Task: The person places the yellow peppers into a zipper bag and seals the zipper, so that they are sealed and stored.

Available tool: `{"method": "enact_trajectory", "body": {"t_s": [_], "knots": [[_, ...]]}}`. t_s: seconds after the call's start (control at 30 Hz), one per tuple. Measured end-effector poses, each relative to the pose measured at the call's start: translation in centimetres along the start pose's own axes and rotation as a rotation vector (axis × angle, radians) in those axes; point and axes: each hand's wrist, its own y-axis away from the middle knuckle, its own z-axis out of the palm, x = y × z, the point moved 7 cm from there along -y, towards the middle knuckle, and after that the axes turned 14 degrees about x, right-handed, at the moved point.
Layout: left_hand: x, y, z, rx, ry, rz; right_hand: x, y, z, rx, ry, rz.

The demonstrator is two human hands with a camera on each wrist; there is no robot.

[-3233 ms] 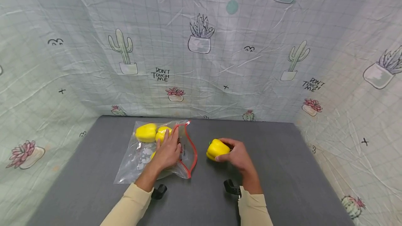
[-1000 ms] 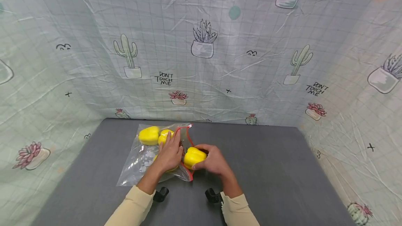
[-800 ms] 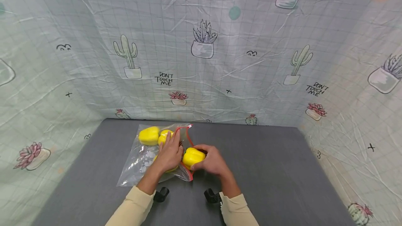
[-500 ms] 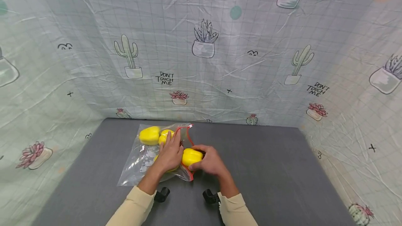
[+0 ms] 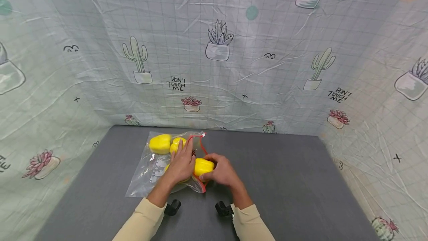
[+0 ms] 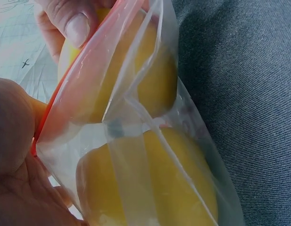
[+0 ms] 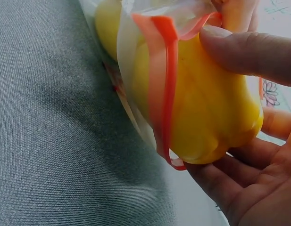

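A clear zip bag (image 5: 138, 183) with a red-edged mouth lies on the table. Inside it are a yellow bell pepper (image 5: 159, 144) at the far left, a second yellow pepper (image 5: 175, 146) partly under the left fingers, and a third mostly hidden below the left hand. My left hand (image 5: 181, 164) lies over the bag at its mouth and holds the upper edge raised. My right hand (image 5: 223, 170) grips another yellow bell pepper (image 7: 216, 103), thumb on top and fingers beneath. Its front end is within the red zip strip (image 7: 166, 94); its rear end still shows outside.
The grey table (image 5: 284, 181) extends to the right of the hands. A patterned cloth curtain (image 5: 247, 73) with cactus drawings encloses the back and sides. Black wrist mounts (image 5: 173, 207) sit at both wrists.
My right hand has carried the pepper leftward from the bare table to the bag, and lately slid it a little further into the mouth. The left hand stays almost still.
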Motion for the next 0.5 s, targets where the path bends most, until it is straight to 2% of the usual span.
{"method": "enact_trajectory", "body": {"t_s": [0.3, 0.4, 0.5], "knots": [[0.1, 0.1, 0.0, -0.004, -0.008, 0.0, 0.7, -0.2, 0.8, -0.079, -0.003, -0.074], [0.1, 0.1, 0.0, -0.005, -0.003, -0.003, 1.1, -0.2, 0.9, -0.11, -0.074, -0.081], [0.1, 0.1, 0.0, -0.001, -0.005, -0.005, 1.6, -0.2, 0.8, -0.137, -0.22, -0.053]]}}
